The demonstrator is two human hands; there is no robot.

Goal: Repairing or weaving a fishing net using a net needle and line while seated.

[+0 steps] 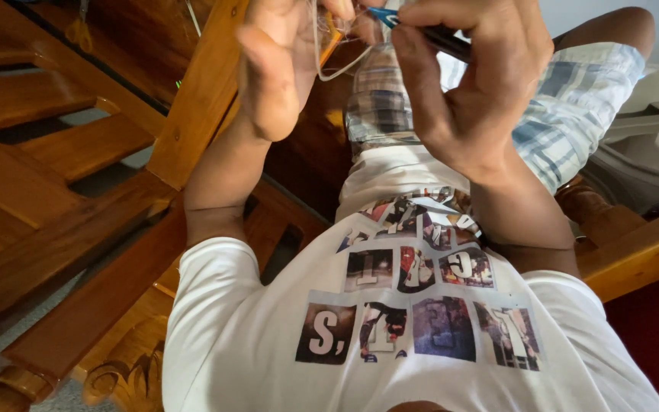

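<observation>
Left hand (pixel 272 65) up at top of view, fingers curled, pinching thin clear wire loop (pixel 337 65) near small orange bit (pixel 331 40). Right hand (pixel 470 72) just beside it, closed tight round dark tool with blue tip (pixel 421 29). Tip almost touches wire. Below: checked shorts (pixel 566 107), white T-shirt with picture squares (pixel 390 320). Wooden stairs (pixel 40 130) on left, wooden chair arm (pixel 634 252) on right.

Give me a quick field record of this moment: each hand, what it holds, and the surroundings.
left hand: raised, fingers pinch a thin pale cord loop beside an orange piece
right hand: grips a dark-handled tool with a blue tip, pointed at the left fingers
posture: seated, white printed shirt, plaid shorts
surroundings: wooden stairs to the left, wooden seat arm
</observation>
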